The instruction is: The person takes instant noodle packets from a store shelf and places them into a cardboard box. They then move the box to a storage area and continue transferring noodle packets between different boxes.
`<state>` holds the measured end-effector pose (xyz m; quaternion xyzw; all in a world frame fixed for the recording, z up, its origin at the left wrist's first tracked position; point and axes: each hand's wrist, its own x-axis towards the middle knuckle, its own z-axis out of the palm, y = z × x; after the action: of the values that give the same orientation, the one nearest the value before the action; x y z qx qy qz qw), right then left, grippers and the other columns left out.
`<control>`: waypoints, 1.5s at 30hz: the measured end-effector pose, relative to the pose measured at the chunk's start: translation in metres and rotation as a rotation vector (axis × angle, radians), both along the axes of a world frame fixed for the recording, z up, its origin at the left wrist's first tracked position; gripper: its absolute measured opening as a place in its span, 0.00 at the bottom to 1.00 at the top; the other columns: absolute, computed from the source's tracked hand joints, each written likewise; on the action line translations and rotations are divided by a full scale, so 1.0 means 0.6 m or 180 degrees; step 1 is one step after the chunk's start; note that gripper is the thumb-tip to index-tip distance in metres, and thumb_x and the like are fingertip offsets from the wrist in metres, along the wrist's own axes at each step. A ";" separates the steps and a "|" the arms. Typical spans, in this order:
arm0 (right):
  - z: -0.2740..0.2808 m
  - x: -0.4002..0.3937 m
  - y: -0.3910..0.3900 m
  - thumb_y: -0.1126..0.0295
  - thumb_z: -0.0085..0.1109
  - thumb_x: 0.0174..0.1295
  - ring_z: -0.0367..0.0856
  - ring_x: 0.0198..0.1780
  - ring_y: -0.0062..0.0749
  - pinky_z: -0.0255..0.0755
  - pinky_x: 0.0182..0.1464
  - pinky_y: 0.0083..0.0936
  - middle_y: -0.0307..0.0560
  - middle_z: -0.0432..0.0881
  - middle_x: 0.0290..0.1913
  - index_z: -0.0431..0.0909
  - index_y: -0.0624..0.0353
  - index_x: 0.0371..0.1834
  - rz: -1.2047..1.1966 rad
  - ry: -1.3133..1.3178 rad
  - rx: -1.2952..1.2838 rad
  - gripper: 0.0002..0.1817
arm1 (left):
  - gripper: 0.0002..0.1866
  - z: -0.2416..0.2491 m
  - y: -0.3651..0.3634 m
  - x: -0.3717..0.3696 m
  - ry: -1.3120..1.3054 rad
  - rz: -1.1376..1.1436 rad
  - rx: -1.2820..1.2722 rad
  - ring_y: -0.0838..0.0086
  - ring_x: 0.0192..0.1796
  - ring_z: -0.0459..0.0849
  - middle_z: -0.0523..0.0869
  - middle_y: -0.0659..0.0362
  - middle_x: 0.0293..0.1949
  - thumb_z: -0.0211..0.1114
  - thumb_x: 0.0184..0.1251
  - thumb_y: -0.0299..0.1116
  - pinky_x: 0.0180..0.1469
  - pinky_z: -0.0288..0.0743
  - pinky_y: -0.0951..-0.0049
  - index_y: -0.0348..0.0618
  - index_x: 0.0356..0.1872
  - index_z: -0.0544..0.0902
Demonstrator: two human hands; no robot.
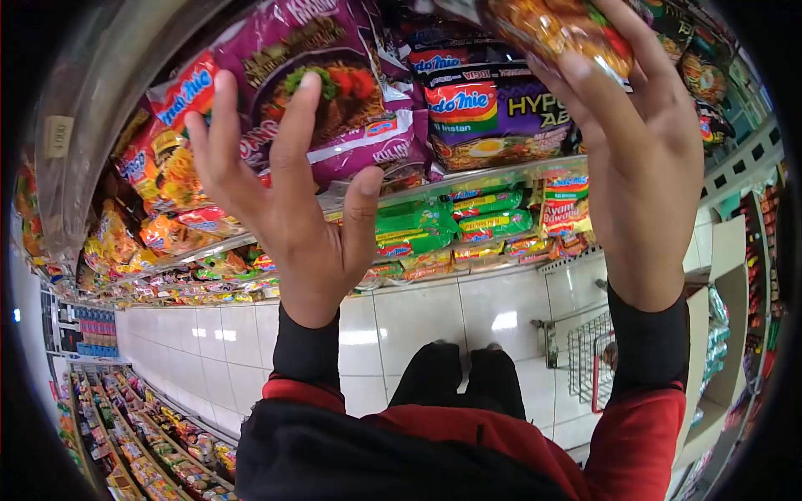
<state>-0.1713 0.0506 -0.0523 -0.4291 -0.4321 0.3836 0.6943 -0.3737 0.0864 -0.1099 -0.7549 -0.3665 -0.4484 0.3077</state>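
My left hand (288,192) is open, its fingers spread in front of a purple instant noodle packet (334,75) on the shelf. The fingertips overlap the packet's lower part in this view. My right hand (639,125) grips another instant noodle packet (560,33), held up at the top of the view with thumb and fingers around its end. Below that packet, a black and purple noodle packet (493,117) faces me from the same shelf. Orange noodle packets (171,175) lie to the left of my left hand.
Green noodle packets (493,215) fill the lower shelf beside a red and white packet (564,200). A wire shopping basket (585,346) stands on the tiled floor at right, near an open cardboard box (725,334). Another stocked shelf (142,426) runs along the lower left.
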 end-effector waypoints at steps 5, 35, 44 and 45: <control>0.047 -0.063 0.033 0.76 0.54 0.63 0.77 0.35 0.24 0.70 0.36 0.18 0.56 0.79 0.35 0.56 0.80 0.61 -0.0714 -0.0017 -0.0538 0.27 | 0.30 -0.012 0.016 0.008 -0.0053 0.0062 0.0295 0.54 0.69 0.55 0.61 0.46 0.67 0.48 0.68 0.56 0.70 0.42 0.53 0.44 0.59 0.74; 0.014 -0.050 0.287 0.72 0.53 0.63 0.76 0.50 0.36 0.68 0.53 0.27 0.53 0.76 0.50 0.69 0.66 0.55 0.0453 0.1441 0.0796 0.18 | 0.28 -0.002 -0.016 -0.002 0.0019 0.0096 -0.0781 0.39 0.72 0.39 0.52 0.46 0.70 0.64 0.58 0.47 0.68 0.38 0.40 0.50 0.60 0.73; 0.006 -0.068 0.284 0.70 0.50 0.63 0.75 0.52 0.39 0.66 0.57 0.29 0.55 0.75 0.53 0.69 0.65 0.57 0.0137 0.0833 0.0615 0.19 | 0.28 -0.006 -0.017 -0.007 0.0092 0.0073 -0.0847 0.38 0.71 0.38 0.51 0.45 0.70 0.63 0.60 0.46 0.66 0.37 0.36 0.50 0.61 0.71; 0.005 -0.069 0.283 0.69 0.50 0.63 0.75 0.53 0.39 0.66 0.57 0.30 0.55 0.75 0.53 0.69 0.64 0.57 0.0102 0.0771 0.0611 0.19 | 0.28 -0.008 -0.017 -0.007 0.0093 0.0050 -0.0822 0.38 0.71 0.38 0.51 0.45 0.70 0.63 0.60 0.46 0.66 0.37 0.36 0.50 0.61 0.71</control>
<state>-0.2130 0.2206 -0.0495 -0.3044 -0.3867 0.4004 0.7729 -0.3777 0.0763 -0.1145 -0.7918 -0.4226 -0.3840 0.2168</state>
